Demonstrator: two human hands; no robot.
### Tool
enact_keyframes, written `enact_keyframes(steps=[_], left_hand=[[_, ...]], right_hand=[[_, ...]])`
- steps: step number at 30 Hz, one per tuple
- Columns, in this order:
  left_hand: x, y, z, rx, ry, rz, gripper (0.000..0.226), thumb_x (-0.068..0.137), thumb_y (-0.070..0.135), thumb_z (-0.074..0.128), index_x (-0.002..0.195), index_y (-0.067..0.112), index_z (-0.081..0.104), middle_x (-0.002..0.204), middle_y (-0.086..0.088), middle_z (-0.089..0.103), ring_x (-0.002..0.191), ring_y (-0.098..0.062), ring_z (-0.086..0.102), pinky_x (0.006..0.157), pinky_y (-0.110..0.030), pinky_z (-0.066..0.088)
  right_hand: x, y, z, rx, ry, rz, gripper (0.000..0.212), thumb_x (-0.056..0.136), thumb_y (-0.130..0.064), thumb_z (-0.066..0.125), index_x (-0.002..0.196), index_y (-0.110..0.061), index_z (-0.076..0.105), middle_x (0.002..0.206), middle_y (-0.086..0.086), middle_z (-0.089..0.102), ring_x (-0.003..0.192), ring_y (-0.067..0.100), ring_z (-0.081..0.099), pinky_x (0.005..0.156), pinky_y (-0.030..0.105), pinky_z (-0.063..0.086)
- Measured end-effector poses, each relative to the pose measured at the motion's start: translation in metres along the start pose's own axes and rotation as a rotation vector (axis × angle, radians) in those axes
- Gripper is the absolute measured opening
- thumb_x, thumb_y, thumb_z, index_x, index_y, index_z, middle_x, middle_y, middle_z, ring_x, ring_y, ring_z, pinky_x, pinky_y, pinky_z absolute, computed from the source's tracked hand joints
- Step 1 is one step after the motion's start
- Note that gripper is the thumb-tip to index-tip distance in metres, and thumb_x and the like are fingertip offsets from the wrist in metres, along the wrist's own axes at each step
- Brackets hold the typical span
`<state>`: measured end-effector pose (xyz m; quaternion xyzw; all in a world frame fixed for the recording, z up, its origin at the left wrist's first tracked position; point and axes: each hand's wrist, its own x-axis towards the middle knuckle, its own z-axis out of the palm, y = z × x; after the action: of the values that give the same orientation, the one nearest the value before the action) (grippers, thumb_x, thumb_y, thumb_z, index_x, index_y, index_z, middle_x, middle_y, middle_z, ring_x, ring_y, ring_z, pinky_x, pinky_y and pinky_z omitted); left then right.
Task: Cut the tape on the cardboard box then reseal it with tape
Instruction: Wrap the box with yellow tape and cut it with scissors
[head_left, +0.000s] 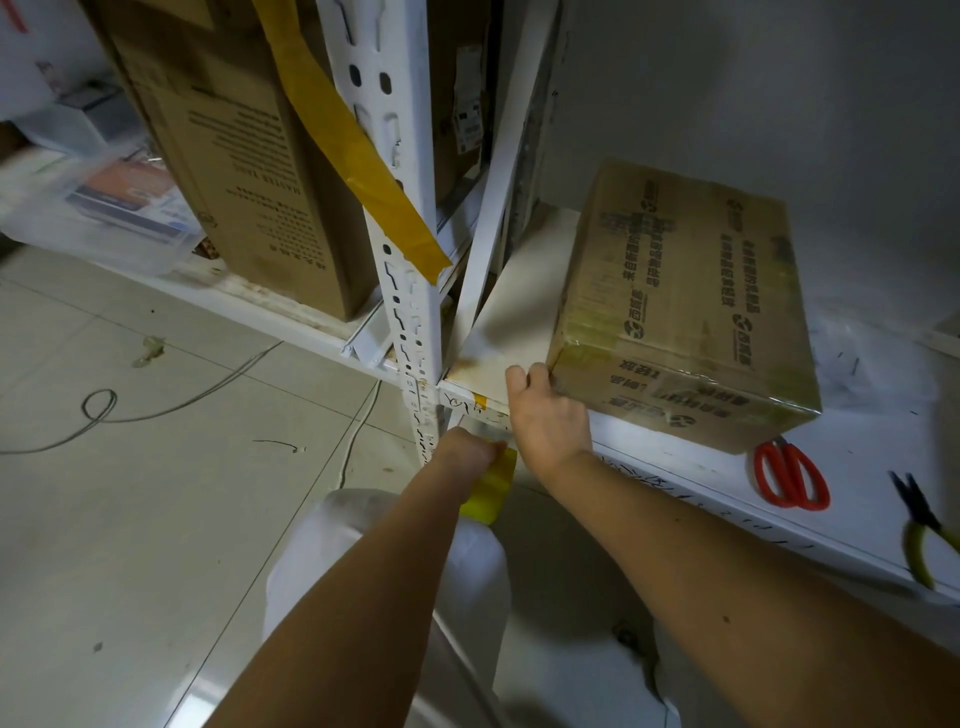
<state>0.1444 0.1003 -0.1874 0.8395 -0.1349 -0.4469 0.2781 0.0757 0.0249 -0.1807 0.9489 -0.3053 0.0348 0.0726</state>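
Right hand: fingers curled round near left corner of cardboard box on shelf. Left hand: closed round yellow tape, below shelf edge.

The cardboard box on the white shelf carries dark printed Chinese characters and a round logo repeated on its top and front, all upside down from here and too blurred to read with certainty. Left of that box, beyond the upright post, a taller carton bears inverted small print, where only "MASTER" can be partly made out
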Motion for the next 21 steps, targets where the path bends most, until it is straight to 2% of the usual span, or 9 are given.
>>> enact_keyframes(steps=[2, 4, 6, 8, 11, 13, 15, 18, 21], left_hand=[[0.0, 0.0, 0.001, -0.078, 0.01, -0.079, 0.051, 0.096, 0.017, 0.054, 0.139, -0.005, 0.038, 0.138, -0.018, 0.049, 0.126, -0.034, 0.05, 0.086, -0.031, 0.046], [-0.002, 0.002, -0.002, -0.018, -0.01, -0.104, 0.04, 0.094, 0.011, 0.054, 0.132, -0.001, 0.048, 0.142, -0.022, 0.046, 0.133, -0.034, 0.043, 0.095, -0.028, 0.044], [-0.003, -0.005, 0.0, 0.434, 0.012, 0.058, 0.034, 0.092, 0.009, 0.057, 0.125, 0.0, 0.054, 0.136, -0.018, 0.052, 0.134, -0.033, 0.042, 0.105, -0.031, 0.039], [-0.009, 0.002, -0.003, 0.521, 0.04, 0.056, 0.032, 0.092, 0.008, 0.056, 0.124, 0.0, 0.054, 0.132, -0.014, 0.056, 0.129, -0.03, 0.048, 0.103, -0.03, 0.039], [-0.013, 0.008, -0.005, 0.493, 0.064, 0.066, 0.038, 0.094, 0.013, 0.056, 0.129, 0.001, 0.05, 0.14, -0.017, 0.049, 0.129, -0.027, 0.048, 0.102, -0.027, 0.039], [-0.013, 0.007, -0.002, 0.544, 0.058, 0.078, 0.038, 0.094, 0.013, 0.056, 0.129, 0.002, 0.051, 0.142, -0.017, 0.046, 0.133, -0.029, 0.044, 0.105, -0.029, 0.037], [-0.013, 0.011, -0.004, 0.537, 0.08, 0.069, 0.034, 0.095, 0.01, 0.05, 0.128, 0.002, 0.052, 0.138, -0.015, 0.05, 0.132, -0.031, 0.043, 0.108, -0.035, 0.034], [-0.025, 0.027, -0.014, 0.103, 0.172, 0.011, 0.031, 0.096, 0.009, 0.046, 0.124, 0.0, 0.055, 0.128, -0.016, 0.058, 0.121, -0.032, 0.053, 0.1, -0.035, 0.043], [-0.032, 0.048, -0.018, -0.092, 0.382, 0.082, 0.031, 0.093, 0.011, 0.048, 0.119, -0.003, 0.055, 0.12, -0.021, 0.061, 0.114, -0.037, 0.057, 0.092, -0.037, 0.047]], right_hand=[[-0.002, 0.003, -0.004, 0.015, 0.016, -0.099, 0.036, 0.045, 0.002, 0.081, 0.074, -0.009, 0.061, 0.07, 0.01, 0.054, 0.033, 0.024, 0.046, 0.031, 0.022, 0.034], [-0.005, 0.007, -0.004, 0.042, 0.009, -0.169, 0.035, 0.038, 0.001, 0.083, 0.067, -0.008, 0.065, 0.068, 0.011, 0.055, 0.032, 0.024, 0.047, 0.031, 0.021, 0.034], [-0.007, 0.012, 0.002, 0.067, -0.028, -0.194, 0.035, 0.037, 0.0, 0.084, 0.067, -0.008, 0.067, 0.068, 0.01, 0.056, 0.033, 0.024, 0.049, 0.032, 0.023, 0.037], [-0.011, 0.015, 0.002, 0.034, -0.101, -0.201, 0.033, 0.047, -0.002, 0.083, 0.077, -0.007, 0.069, 0.076, 0.01, 0.058, 0.041, 0.026, 0.055, 0.037, 0.027, 0.042], [-0.016, 0.019, -0.004, 0.017, -0.178, -0.26, 0.032, 0.081, -0.003, 0.058, 0.112, -0.006, 0.061, 0.108, 0.013, 0.055, 0.078, 0.033, 0.065, 0.065, 0.036, 0.05], [-0.02, 0.026, -0.007, 0.046, -0.205, -0.303, 0.035, 0.086, -0.004, 0.05, 0.121, -0.007, 0.056, 0.115, 0.012, 0.054, 0.09, 0.034, 0.063, 0.073, 0.037, 0.048], [-0.026, 0.035, -0.011, 0.063, -0.192, -0.345, 0.033, 0.084, -0.004, 0.052, 0.116, -0.007, 0.059, 0.11, 0.012, 0.058, 0.087, 0.035, 0.064, 0.069, 0.037, 0.049], [-0.035, 0.055, -0.02, 0.108, -0.087, -0.412, 0.025, 0.068, -0.007, 0.07, 0.093, -0.012, 0.07, 0.082, 0.006, 0.065, 0.057, 0.027, 0.063, 0.045, 0.029, 0.045], [-0.044, 0.082, -0.032, 0.182, 0.083, -0.401, 0.02, 0.079, -0.014, 0.057, 0.095, -0.015, 0.069, 0.08, 0.003, 0.064, 0.046, 0.023, 0.057, 0.036, 0.028, 0.044]])
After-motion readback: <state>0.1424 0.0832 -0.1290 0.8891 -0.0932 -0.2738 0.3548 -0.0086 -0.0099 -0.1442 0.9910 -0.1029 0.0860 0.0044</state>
